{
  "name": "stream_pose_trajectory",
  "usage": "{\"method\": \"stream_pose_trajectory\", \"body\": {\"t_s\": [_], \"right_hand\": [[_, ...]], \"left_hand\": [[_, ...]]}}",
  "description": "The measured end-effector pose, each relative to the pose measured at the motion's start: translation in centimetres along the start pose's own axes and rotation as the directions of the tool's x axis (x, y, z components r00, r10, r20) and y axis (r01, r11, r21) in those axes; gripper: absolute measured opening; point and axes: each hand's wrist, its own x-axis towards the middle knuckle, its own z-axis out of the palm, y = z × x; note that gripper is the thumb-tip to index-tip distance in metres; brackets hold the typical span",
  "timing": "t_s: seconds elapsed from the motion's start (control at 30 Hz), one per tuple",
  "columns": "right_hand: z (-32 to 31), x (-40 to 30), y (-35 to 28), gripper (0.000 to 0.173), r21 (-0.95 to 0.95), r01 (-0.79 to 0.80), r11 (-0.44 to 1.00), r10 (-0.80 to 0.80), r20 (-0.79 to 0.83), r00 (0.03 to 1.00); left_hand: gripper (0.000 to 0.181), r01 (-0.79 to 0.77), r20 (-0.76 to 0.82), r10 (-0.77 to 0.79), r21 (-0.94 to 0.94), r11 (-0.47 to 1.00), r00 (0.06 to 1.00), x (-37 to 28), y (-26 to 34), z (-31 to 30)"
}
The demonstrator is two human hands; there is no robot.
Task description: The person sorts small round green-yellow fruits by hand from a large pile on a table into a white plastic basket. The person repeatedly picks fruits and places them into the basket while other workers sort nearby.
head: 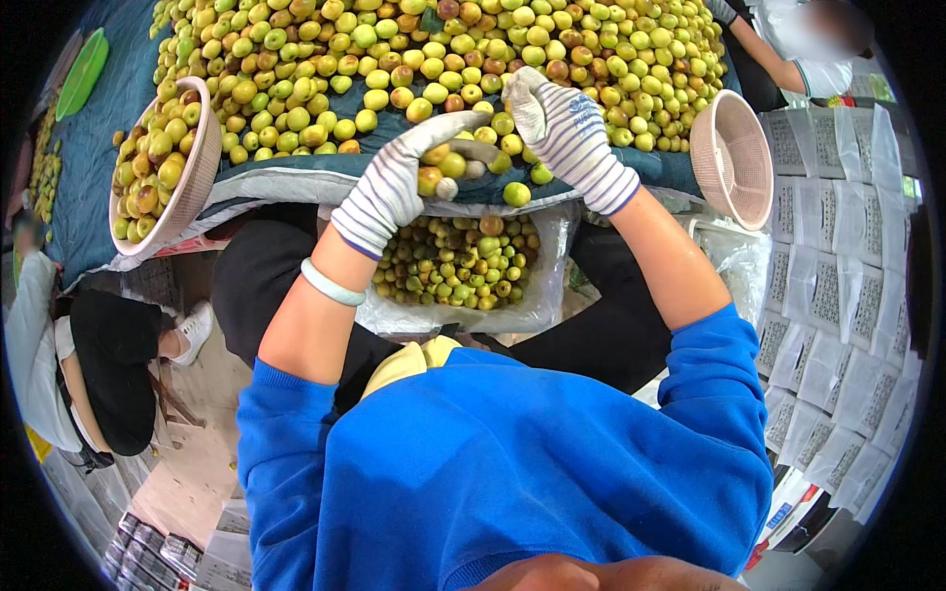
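A heap of green and reddish-brown jujube-like fruits (310,66) lies on a dark blue quilted cloth (96,177) before me. My left hand (414,170), in a striped white knit glove, is curled round several of the fruits near the cloth's front edge. To its right my right hand (554,125), gloved alike, is raised at the heap's edge with fingers bent; whether it holds a fruit is hidden. Loose fruits lie between the hands. Below them, between my legs, stands a plastic-lined container (547,295) part filled with smaller, darker fruits.
At left a pink plastic basket (209,140) full of fruits tilts on the cloth; a similar basket (761,162) stands at right. A green basin (83,74) lies far left. One person (111,369) sits at left, another (783,74) at upper right. Paper-covered stacks (828,258) line the right side.
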Motion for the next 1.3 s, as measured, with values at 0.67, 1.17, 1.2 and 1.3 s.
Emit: {"method": "stream_pose_trajectory", "body": {"t_s": [0.67,1.17,1.2,1.3], "right_hand": [[1.3,-6.5,3.4,0.023,-0.254,-0.045,0.966,0.142,0.38,0.914],[3.2,-4.8,5.6,0.032,-0.403,0.149,0.903,-0.014,0.318,0.948],[2.8,-4.7,4.9,0.029,-0.376,0.146,0.915,-0.014,0.331,0.943],[0.0,-5.0,2.9,0.017,-0.269,0.069,0.961,0.018,0.307,0.951]], "left_hand": [[0.033,0.061,-0.234,-0.159,-0.376,0.925,0.959,3.1,-0.4,2.6],[0.028,0.096,-0.308,-0.207,-0.34,0.936,0.929,3.5,-1.0,2.7],[0.029,0.087,-0.316,-0.198,-0.333,0.939,0.928,3.4,-1.0,2.6],[0.027,0.081,-0.326,-0.198,-0.339,0.937,0.924,3.2,-1.1,2.0]]}}
